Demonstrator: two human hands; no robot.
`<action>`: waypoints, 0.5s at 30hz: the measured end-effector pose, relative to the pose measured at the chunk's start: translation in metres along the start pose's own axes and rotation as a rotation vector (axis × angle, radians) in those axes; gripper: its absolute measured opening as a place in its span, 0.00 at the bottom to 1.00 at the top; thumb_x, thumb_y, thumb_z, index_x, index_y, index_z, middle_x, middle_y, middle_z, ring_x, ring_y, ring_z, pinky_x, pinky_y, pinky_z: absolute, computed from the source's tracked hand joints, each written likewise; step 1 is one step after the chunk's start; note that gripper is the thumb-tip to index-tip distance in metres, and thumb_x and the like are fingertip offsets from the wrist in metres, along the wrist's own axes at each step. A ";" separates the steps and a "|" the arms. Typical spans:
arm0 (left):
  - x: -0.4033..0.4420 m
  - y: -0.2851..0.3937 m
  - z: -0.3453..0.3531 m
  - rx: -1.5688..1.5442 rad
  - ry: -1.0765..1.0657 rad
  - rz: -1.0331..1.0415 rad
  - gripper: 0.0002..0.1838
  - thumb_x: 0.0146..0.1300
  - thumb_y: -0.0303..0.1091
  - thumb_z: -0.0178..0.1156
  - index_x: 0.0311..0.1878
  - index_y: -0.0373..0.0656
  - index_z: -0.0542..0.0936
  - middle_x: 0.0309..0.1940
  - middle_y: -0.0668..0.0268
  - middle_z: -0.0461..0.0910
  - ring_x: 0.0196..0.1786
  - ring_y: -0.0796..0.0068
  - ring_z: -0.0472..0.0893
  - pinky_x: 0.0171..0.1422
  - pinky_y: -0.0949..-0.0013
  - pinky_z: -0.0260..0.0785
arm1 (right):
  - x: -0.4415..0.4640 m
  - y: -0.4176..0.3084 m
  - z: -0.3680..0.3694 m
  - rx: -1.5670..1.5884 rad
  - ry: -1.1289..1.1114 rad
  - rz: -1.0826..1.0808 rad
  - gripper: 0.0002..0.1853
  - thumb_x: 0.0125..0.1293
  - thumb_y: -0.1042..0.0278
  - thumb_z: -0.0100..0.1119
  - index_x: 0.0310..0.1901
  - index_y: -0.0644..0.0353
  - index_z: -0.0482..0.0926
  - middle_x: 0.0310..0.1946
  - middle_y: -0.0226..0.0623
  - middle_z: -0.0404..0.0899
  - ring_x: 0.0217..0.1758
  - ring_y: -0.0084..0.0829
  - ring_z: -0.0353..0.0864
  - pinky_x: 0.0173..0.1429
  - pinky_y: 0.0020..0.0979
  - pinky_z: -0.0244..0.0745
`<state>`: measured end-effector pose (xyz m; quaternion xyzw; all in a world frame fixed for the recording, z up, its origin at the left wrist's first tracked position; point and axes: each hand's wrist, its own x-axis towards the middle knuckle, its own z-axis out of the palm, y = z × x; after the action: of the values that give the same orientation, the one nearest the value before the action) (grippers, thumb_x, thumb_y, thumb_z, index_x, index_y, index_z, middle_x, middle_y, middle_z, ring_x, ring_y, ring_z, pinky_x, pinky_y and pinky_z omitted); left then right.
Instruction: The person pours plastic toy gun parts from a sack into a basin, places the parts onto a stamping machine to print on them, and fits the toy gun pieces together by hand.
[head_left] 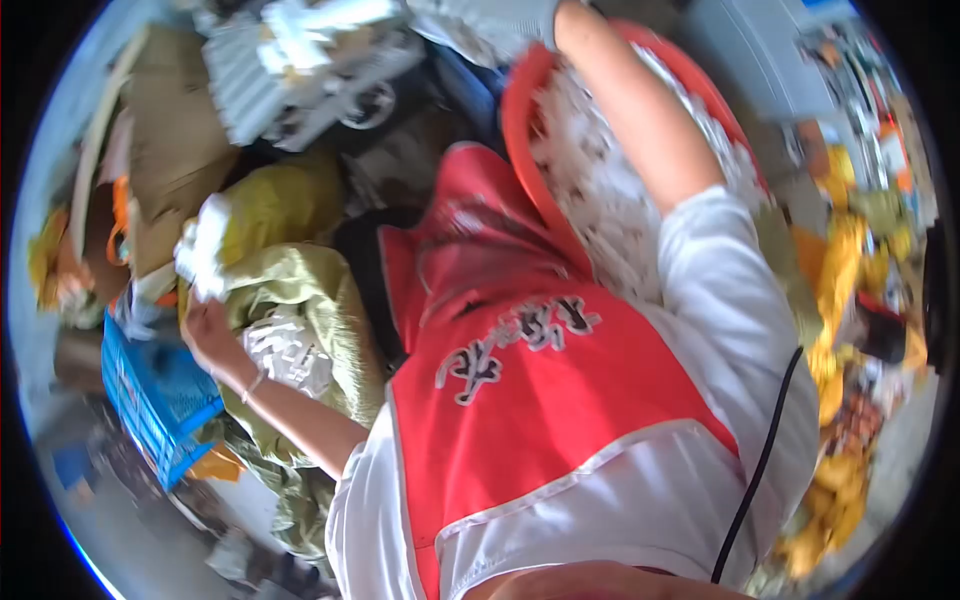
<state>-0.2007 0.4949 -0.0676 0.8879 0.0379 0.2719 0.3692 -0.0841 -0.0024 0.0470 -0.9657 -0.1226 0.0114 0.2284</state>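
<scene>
My left hand (212, 338), with a thin bracelet at the wrist, reaches to the far left. At its far end is a bright white, blurred shape (205, 245); whether this is a glove or a held thing I cannot tell. It lies against a yellow woven sack (285, 205). Just right of that hand, an open pale green sack (335, 290) contains white strip-like pieces (287, 350). My right arm stretches over a red tub (520, 110) full of white pieces (600, 170). My right hand (495, 28), apparently in a whitish glove, is at the top edge, its fingers unclear.
A blue plastic basket (150, 400) stands at the left, below a cardboard box (180, 150). Grey ribbed plastic parts (300, 75) are piled at the top. My red apron (560, 400) fills the middle. Yellow bags (840, 270) and clutter line the right side.
</scene>
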 end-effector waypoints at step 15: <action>-0.169 -0.015 -0.052 0.567 -0.521 -0.071 0.15 0.65 0.35 0.53 0.50 0.36 0.75 0.45 0.52 0.79 0.46 0.54 0.79 0.48 0.60 0.72 | -0.233 0.176 0.135 -0.476 -0.454 0.509 0.26 0.57 0.45 0.54 0.53 0.51 0.71 0.52 0.42 0.75 0.53 0.43 0.76 0.55 0.47 0.67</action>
<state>-0.3690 0.4937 -0.1245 0.9922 0.0474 0.0031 0.1155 -0.2797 -0.1515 -0.1601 -0.9641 0.0739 0.2514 -0.0440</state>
